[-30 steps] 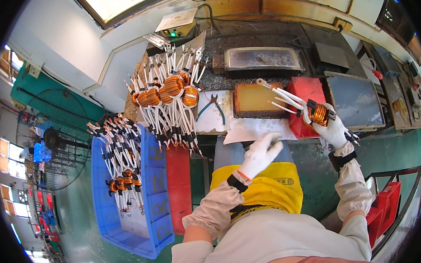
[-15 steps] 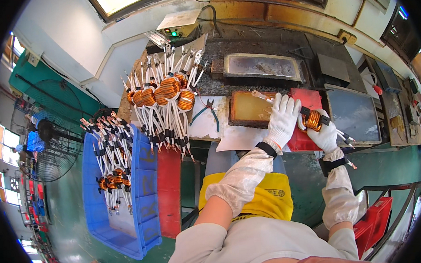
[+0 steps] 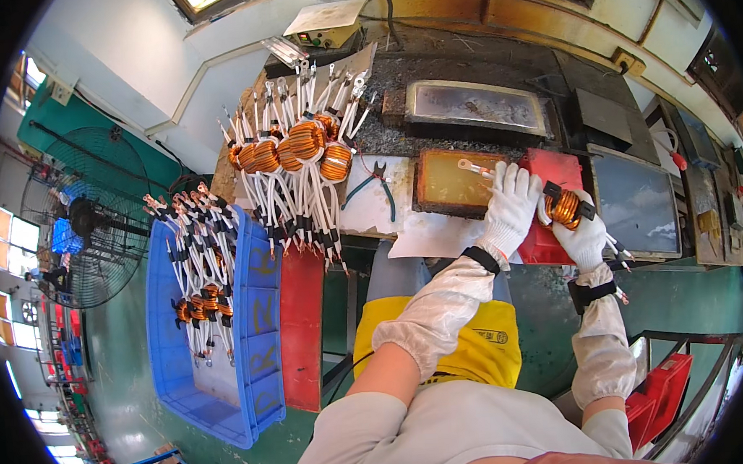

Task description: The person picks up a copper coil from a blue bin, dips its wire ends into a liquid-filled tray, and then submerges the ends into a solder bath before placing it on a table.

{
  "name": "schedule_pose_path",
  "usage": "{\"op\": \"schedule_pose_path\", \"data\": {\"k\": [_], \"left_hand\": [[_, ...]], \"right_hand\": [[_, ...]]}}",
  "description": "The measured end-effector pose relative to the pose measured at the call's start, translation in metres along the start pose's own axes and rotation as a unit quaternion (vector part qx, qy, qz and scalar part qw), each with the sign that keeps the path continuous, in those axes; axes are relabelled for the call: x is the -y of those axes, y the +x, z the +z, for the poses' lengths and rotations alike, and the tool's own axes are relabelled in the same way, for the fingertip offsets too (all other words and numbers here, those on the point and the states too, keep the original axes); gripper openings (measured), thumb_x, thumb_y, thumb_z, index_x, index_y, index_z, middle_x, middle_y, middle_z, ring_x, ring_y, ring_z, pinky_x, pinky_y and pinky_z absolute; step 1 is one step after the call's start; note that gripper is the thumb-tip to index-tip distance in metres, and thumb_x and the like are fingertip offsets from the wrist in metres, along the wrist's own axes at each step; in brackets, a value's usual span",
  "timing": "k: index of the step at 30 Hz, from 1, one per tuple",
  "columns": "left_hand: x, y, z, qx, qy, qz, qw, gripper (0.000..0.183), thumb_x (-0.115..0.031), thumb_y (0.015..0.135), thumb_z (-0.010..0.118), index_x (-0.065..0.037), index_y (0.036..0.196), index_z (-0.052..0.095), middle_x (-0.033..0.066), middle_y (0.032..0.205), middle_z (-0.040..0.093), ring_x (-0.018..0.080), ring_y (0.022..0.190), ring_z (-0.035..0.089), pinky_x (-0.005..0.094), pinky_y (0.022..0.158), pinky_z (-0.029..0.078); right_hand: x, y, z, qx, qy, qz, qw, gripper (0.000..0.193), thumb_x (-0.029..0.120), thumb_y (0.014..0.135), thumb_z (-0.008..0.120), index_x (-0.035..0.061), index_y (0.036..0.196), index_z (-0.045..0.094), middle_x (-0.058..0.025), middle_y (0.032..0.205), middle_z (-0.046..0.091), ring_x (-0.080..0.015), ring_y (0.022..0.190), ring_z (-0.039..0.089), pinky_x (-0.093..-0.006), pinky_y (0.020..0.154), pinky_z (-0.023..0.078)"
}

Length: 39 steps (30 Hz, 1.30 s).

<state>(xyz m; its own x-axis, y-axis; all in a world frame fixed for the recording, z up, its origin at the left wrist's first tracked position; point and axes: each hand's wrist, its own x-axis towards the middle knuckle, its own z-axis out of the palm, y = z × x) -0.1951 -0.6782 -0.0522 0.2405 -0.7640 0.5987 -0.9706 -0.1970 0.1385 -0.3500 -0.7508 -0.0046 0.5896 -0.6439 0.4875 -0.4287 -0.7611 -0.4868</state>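
Between both hands: coil point(image 3: 565, 208), copper-wound ring with white leads, over the near edge of the red box point(image 3: 553, 172).
Right hand point(image 3: 584, 236): gloved, closed around the coil from below and the right; leads trailing out past the wrist.
Left hand point(image 3: 511, 201): gloved, fingers laid over the coil's left side, pinching a white lead point(image 3: 474, 168) that sticks out toward the amber tray point(image 3: 455, 182).
Handling, as a judgement: likely dense and heavy for its size, stiff in the winding, springy in the leads; enamelled wire easily scratched, so best gripped by the ring's outer body, not by the lead tips; gloves probably helping against slip.
Just ahead of left hand: amber tray, shallow, yellowish liquid; beyond it a grey tray point(image 3: 476, 107) with dull contents.
Right of right hand: dark flat pan point(image 3: 636, 204).
Left of left hand: white paper, then pliers point(image 3: 376, 185) with teal handles.
Farther left: heap of coils point(image 3: 296, 152) on the bench point(image 3: 397, 71), leads fanned up and hanging over the near edge.
Well to the left, lower: blue crate point(image 3: 251, 339) with more coils point(image 3: 200, 301); red crate point(image 3: 302, 320) beside it.
Below the arms: yellow apron point(image 3: 478, 344), white sleeves.
Near right elbow: another red bin point(image 3: 665, 389), partly hidden.
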Motion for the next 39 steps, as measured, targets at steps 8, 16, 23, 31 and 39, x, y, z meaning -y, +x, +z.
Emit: {"op": "schedule_pose_path", "data": {"k": [8,16,23,31,39], "left_hand": [[0.000,-0.001,0.008,-0.017,-0.020,-0.018,0.999,0.033,-0.019,0.086,0.051,-0.006,0.116,0.054,0.0130,0.112,0.053,0.0320,0.121,0.046,0.0521,0.112,0.029],[0.001,-0.001,0.011,-0.041,-0.039,-0.020,0.998,0.031,-0.019,0.085,0.052,-0.006,0.112,0.053,0.0123,0.108,0.052,0.0308,0.117,0.047,0.0507,0.111,0.030],[0.002,-0.002,0.015,-0.032,-0.051,-0.023,0.998,0.030,-0.019,0.085,0.053,-0.006,0.112,0.053,0.0123,0.107,0.053,0.0304,0.115,0.048,0.0502,0.109,0.031],[0.004,-0.004,0.018,-0.027,-0.058,-0.026,0.998,0.033,-0.020,0.086,0.052,-0.006,0.115,0.053,0.0123,0.109,0.053,0.0310,0.117,0.048,0.0504,0.110,0.030],[0.003,-0.006,0.018,-0.018,-0.083,-0.036,0.996,0.034,-0.020,0.087,0.052,-0.005,0.117,0.054,0.0125,0.112,0.053,0.0311,0.118,0.048,0.0498,0.111,0.030]], "right_hand": [[0.008,0.002,-0.002,0.012,-0.012,0.027,0.999,0.053,0.016,0.066,0.074,0.0104,0.116,0.057,-0.0145,0.095,0.068,-0.0353,0.086,0.068,-0.0404,0.075,0.055],[0.011,0.005,-0.004,0.039,-0.051,0.047,0.997,0.053,0.018,0.066,0.074,0.0110,0.117,0.057,-0.0145,0.096,0.068,-0.0357,0.087,0.068,-0.0407,0.075,0.055],[0.011,0.007,-0.004,0.045,-0.066,0.047,0.996,0.054,0.019,0.067,0.073,0.0109,0.117,0.056,-0.0146,0.096,0.068,-0.0363,0.087,0.067,-0.0415,0.074,0.055],[0.016,0.010,-0.005,0.059,-0.082,0.065,0.993,0.053,0.018,0.067,0.073,0.0120,0.117,0.056,-0.0144,0.094,0.068,-0.0357,0.086,0.067,-0.0412,0.074,0.055],[0.022,0.013,-0.010,0.068,-0.076,0.051,0.993,0.049,0.016,0.067,0.073,0.0123,0.114,0.057,-0.0134,0.095,0.067,-0.0352,0.085,0.067,-0.0404,0.073,0.055]]}}
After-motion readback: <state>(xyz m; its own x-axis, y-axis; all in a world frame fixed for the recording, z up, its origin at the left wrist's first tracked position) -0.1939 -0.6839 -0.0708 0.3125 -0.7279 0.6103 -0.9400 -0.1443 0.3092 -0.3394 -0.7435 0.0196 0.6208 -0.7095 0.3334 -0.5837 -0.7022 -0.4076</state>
